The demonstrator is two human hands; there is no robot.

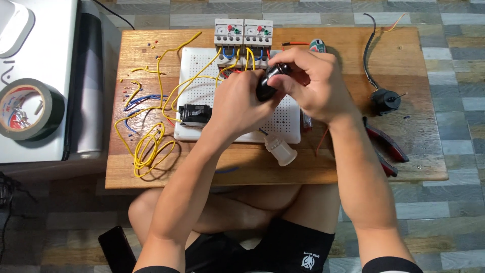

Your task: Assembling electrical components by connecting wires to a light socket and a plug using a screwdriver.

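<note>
Home elec. workbench: tiled floor (454, 76), wired board (202, 91)

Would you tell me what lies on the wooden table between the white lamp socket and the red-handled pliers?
In the head view, only the person's right forearm crosses above that stretch between the white lamp socket and red-handled pliers; a thin orange wire lies there.

Both hands on a small black cylindrical part above the white perforated board.
Left hand (237, 103) and right hand (313, 83) grip the black part (270, 81) together over the board (283, 124); yellow wires (151, 141) loop left on the wooden surface (404, 50), red-handled pliers (386, 146) lie right.
</note>
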